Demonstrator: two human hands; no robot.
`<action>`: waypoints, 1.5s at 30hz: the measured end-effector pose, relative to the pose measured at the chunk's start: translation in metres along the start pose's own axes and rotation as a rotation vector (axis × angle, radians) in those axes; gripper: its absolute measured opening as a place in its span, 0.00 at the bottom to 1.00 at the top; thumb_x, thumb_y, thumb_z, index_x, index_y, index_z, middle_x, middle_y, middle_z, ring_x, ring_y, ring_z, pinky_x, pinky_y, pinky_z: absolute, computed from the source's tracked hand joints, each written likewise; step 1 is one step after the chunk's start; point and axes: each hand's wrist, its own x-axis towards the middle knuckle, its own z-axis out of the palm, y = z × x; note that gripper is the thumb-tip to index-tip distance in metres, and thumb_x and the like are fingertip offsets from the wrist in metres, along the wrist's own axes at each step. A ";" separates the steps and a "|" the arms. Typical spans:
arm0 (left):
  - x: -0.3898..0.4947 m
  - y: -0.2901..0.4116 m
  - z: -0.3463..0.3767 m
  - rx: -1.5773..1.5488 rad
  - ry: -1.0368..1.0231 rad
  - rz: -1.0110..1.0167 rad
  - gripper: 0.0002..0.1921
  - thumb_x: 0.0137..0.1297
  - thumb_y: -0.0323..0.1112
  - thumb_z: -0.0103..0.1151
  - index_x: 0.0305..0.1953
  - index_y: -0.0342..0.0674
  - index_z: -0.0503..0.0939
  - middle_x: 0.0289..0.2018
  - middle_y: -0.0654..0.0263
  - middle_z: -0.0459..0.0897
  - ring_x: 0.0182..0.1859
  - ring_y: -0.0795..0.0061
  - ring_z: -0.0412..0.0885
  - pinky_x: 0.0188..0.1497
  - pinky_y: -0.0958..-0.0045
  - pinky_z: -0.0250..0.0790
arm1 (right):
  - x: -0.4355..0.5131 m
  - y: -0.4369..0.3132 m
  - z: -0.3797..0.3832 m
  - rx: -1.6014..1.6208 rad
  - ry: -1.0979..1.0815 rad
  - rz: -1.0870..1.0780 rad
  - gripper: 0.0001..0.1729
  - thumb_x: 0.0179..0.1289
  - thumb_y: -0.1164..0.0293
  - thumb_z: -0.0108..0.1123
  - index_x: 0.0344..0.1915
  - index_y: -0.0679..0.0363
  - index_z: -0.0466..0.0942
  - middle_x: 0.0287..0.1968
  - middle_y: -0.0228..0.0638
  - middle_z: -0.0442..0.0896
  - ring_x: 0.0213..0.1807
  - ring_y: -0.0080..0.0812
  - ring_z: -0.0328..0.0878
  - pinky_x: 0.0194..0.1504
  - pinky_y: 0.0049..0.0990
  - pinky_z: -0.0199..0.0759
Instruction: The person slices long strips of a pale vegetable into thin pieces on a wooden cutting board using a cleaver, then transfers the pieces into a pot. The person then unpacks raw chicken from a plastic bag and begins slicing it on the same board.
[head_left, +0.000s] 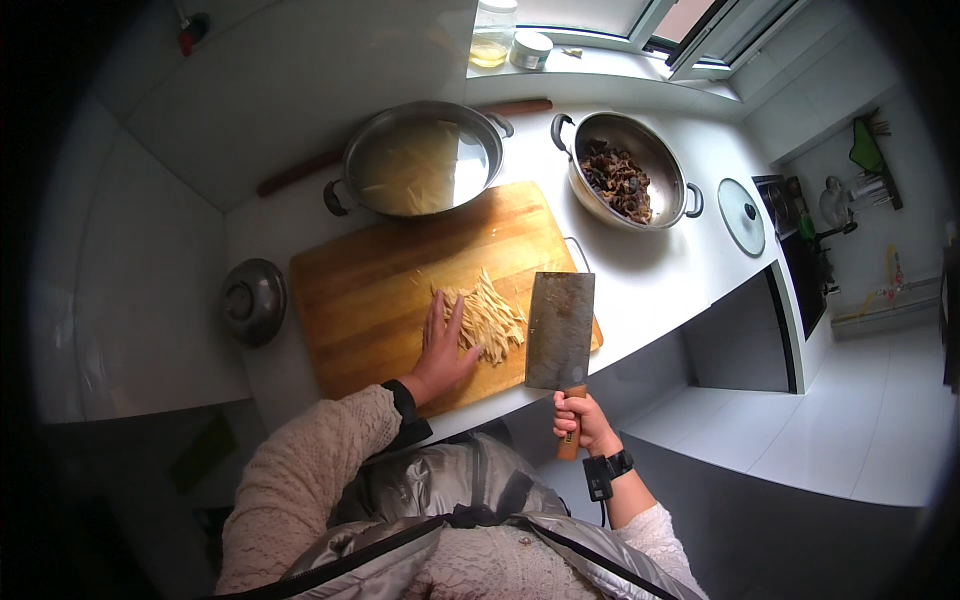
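Observation:
A pile of thin, pale yellow strips (486, 319) lies on a wooden cutting board (360, 292); what food they are I cannot tell. My left hand (442, 352) rests at the pile's left side, fingers spread, thumb at its lower edge. In my right hand (585, 420) is the wooden handle of a cleaver (561, 326). Its broad, stained blade points away from me, over the board's right end. Beyond the board stands a two-handled metal pot (352, 161) of cloudy liquid, with similar pale pieces in it.
Back right, a steel pot (667, 150) holds dark, crinkled pieces (616, 180). A glass lid (741, 217) lies farther right. A metal lid (253, 302) sits left of the board, by the wall. Behind the pot runs a wooden rod (300, 171). Jars (531, 50) stand on the windowsill.

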 end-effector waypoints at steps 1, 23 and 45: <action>0.001 0.000 0.002 0.005 0.031 -0.002 0.44 0.57 0.43 0.59 0.70 0.42 0.47 0.70 0.44 0.36 0.72 0.44 0.37 0.71 0.51 0.36 | 0.000 0.001 0.001 -0.005 -0.010 0.004 0.05 0.59 0.73 0.55 0.29 0.57 0.68 0.16 0.20 0.61 0.13 0.15 0.58 0.21 0.22 0.60; 0.006 0.002 0.017 -0.031 0.369 -0.068 0.34 0.60 0.38 0.57 0.65 0.34 0.57 0.67 0.43 0.49 0.68 0.44 0.51 0.69 0.57 0.46 | 0.032 0.001 0.062 -0.211 -0.146 0.273 0.05 0.60 0.74 0.54 0.29 0.55 0.67 0.15 0.20 0.59 0.13 0.17 0.55 0.21 0.23 0.59; 0.088 0.047 -0.049 -0.177 0.691 0.039 0.35 0.57 0.32 0.59 0.65 0.35 0.56 0.66 0.44 0.50 0.68 0.44 0.50 0.69 0.57 0.45 | 0.026 -0.098 0.141 -0.511 -0.266 0.146 0.05 0.60 0.76 0.53 0.32 0.56 0.66 0.19 0.19 0.59 0.17 0.15 0.53 0.18 0.17 0.49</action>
